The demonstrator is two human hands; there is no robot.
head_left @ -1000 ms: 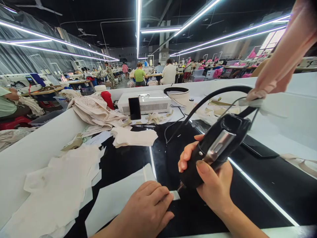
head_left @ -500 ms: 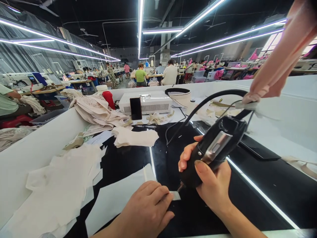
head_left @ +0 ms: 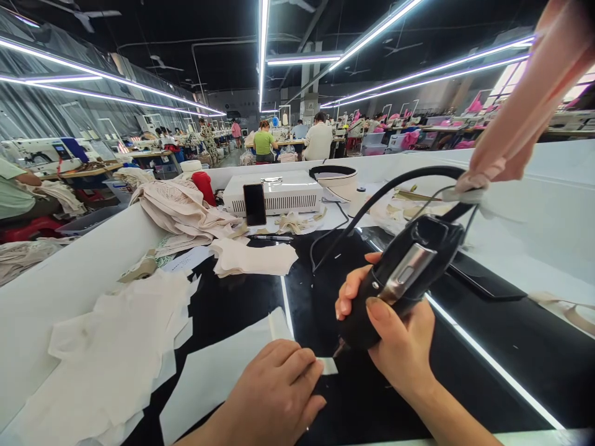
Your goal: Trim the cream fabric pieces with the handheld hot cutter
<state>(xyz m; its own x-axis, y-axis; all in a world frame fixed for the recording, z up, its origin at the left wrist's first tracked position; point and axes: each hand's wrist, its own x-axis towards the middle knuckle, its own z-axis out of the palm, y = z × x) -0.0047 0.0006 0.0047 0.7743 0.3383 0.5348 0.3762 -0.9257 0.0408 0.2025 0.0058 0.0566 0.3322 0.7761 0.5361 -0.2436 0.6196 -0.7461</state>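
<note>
My right hand (head_left: 402, 344) is wrapped round a black corded handheld power tool (head_left: 395, 279) with a silver plate and a narrow metal tip pointing down. The tip is beside the end of a small pale strip (head_left: 329, 366); whether they touch I cannot tell. My left hand (head_left: 279, 390) is closed with fingertips on that strip, over the black work surface (head_left: 311, 297). Partly under the left hand and wrist lies a white sheet-like piece (head_left: 209, 365), with a cream strip (head_left: 279, 322) along its far edge.
Stacked pale fabric pieces (head_left: 102, 347) lie at left, a smaller stack (head_left: 255, 257) farther back. Behind stand a phone (head_left: 255, 204) and a white vented box (head_left: 297, 195). The tool's cable (head_left: 372, 210) loops up to a hanging pink cloth (head_left: 525, 118). White walls (head_left: 60, 266) edge the table.
Almost nothing differs. The pale strip's end sits very slightly farther left, a little apart from where it was under the tool's tip. Both hands keep nearly the same place.
</note>
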